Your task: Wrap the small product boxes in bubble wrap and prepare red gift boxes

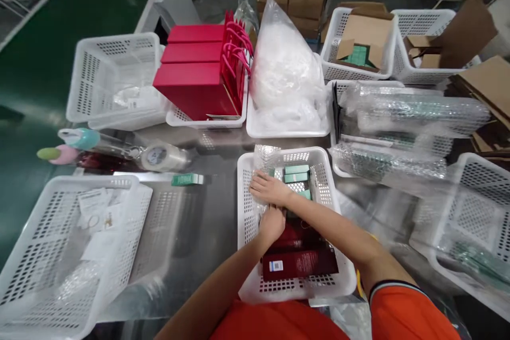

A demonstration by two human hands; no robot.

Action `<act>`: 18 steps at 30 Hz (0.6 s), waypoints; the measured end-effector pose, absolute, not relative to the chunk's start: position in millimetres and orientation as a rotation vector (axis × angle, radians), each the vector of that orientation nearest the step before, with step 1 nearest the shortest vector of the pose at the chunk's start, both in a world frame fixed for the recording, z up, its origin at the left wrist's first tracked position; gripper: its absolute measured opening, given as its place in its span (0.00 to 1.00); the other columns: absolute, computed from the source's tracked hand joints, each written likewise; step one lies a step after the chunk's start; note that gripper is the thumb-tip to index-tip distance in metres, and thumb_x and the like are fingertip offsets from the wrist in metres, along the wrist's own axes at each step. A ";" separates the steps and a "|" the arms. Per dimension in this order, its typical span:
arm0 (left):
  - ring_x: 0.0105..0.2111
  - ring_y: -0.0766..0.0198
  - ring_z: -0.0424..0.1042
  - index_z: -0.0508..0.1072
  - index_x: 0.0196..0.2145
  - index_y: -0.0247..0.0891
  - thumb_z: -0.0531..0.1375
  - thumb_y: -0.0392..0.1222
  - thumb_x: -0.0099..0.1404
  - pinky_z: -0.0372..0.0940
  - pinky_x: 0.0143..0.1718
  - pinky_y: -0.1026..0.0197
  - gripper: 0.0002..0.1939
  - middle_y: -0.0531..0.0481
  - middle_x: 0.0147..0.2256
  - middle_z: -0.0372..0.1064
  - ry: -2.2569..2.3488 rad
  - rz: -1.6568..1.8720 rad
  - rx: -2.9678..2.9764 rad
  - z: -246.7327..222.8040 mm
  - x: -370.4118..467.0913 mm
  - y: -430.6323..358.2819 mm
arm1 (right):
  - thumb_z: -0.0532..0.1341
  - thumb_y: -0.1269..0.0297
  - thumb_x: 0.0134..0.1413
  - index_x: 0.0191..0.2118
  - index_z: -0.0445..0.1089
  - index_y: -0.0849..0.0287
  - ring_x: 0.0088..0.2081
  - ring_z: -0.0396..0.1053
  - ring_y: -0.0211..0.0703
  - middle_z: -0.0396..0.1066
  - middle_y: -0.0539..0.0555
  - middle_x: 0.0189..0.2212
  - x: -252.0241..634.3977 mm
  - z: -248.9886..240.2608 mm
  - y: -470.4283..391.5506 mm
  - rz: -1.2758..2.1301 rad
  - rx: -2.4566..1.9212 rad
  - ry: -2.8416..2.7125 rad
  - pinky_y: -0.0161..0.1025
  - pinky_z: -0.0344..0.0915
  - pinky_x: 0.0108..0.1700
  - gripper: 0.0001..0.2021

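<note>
Both hands reach into a white basket (348, 276) in front of me. My right hand (269, 189) lies with its fingers side by side over bubble wrap (266, 157) at the basket's left wall. Just below it, my left hand (273, 223) has its fingers curled; what they hold, if anything, is hidden. Small green boxes (296, 173) lie to the right of my right hand. Dark red boxes (300, 263) fill the near end of the basket.
Red paper bags (191, 74) and a bag of white filling (282, 69) stand behind. Bubble-wrapped packs (418, 111) lie at the right. Bottles (107, 151), a small green box (184, 179) and another basket (35, 228) are on the left.
</note>
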State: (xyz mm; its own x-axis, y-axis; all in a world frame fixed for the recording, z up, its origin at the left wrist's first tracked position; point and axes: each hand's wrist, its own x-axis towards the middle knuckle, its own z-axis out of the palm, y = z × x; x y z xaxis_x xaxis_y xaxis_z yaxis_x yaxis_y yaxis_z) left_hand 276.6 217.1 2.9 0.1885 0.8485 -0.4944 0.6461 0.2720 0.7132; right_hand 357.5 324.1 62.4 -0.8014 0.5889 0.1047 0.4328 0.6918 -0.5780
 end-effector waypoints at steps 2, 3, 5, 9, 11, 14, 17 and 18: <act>0.62 0.39 0.66 0.66 0.62 0.28 0.51 0.32 0.68 0.56 0.65 0.40 0.25 0.27 0.62 0.65 1.573 0.199 1.516 7.0 275.6 219.5 | 0.56 0.78 0.63 0.53 0.73 0.59 0.61 0.65 0.48 0.75 0.59 0.52 386.1 58.5 318.0 0.445 -0.853 -2.658 0.56 0.58 0.68 0.17; 0.62 0.42 0.67 0.62 0.65 0.30 0.50 0.31 0.69 0.59 0.64 0.43 0.27 0.29 0.63 0.64 1.595 0.196 1.532 9.0 275.0 221.0 | 0.54 0.77 0.64 0.56 0.72 0.60 0.61 0.65 0.50 0.73 0.60 0.53 401.3 58.2 313.2 0.314 -1.014 -2.593 0.56 0.59 0.67 0.18; 0.61 0.45 0.69 0.58 0.68 0.33 0.48 0.30 0.70 0.64 0.61 0.45 0.30 0.31 0.64 0.64 1.642 0.199 1.539 12.1 274.3 223.7 | 0.51 0.76 0.66 0.59 0.69 0.63 0.57 0.67 0.53 0.72 0.64 0.54 429.0 60.5 300.8 0.210 -1.450 -2.470 0.54 0.64 0.61 0.20; 0.63 0.44 0.67 0.59 0.68 0.26 0.46 0.23 0.65 0.63 0.63 0.42 0.33 0.27 0.65 0.62 1.656 0.231 1.543 14.4 275.1 222.9 | 0.53 0.75 0.65 0.57 0.71 0.65 0.51 0.70 0.55 0.73 0.65 0.51 459.4 66.2 273.8 0.444 -1.891 -2.700 0.46 0.66 0.52 0.18; 0.68 0.46 0.60 0.59 0.67 0.25 0.46 0.18 0.60 0.57 0.68 0.42 0.38 0.27 0.67 0.58 1.571 0.287 1.620 15.0 273.0 217.1 | 0.54 0.75 0.65 0.53 0.73 0.63 0.53 0.70 0.55 0.75 0.63 0.50 461.8 64.8 264.7 0.517 -1.839 -2.841 0.45 0.62 0.55 0.15; 0.70 0.48 0.54 0.61 0.67 0.27 0.47 0.17 0.57 0.51 0.72 0.43 0.40 0.31 0.69 0.56 1.446 0.346 1.749 16.6 262.8 203.2 | 0.53 0.75 0.67 0.54 0.72 0.62 0.53 0.71 0.53 0.76 0.62 0.49 459.0 59.3 260.8 0.515 -1.833 -2.899 0.45 0.59 0.56 0.16; 0.68 0.48 0.59 0.63 0.66 0.30 0.47 0.21 0.60 0.53 0.70 0.41 0.36 0.32 0.67 0.60 1.452 0.355 1.799 18.8 247.6 188.2 | 0.53 0.74 0.67 0.51 0.73 0.63 0.48 0.73 0.53 0.77 0.63 0.46 456.7 57.1 264.3 0.486 -1.892 -2.905 0.44 0.60 0.51 0.14; 0.67 0.48 0.61 0.65 0.65 0.30 0.47 0.23 0.62 0.55 0.69 0.40 0.34 0.32 0.66 0.62 1.470 0.359 1.792 19.6 242.9 183.9 | 0.53 0.74 0.67 0.49 0.73 0.62 0.48 0.73 0.52 0.77 0.62 0.46 456.5 57.8 265.4 0.471 -1.908 -2.902 0.44 0.60 0.50 0.13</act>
State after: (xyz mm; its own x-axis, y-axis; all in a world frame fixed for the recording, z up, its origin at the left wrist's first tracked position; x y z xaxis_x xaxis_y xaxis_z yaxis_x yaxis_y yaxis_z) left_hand 242.9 183.9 19.6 0.2925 0.9232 -0.2493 0.7043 -0.0316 0.7092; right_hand 456.5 265.4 57.8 -0.3612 0.8242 -0.4362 0.9199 0.3916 -0.0216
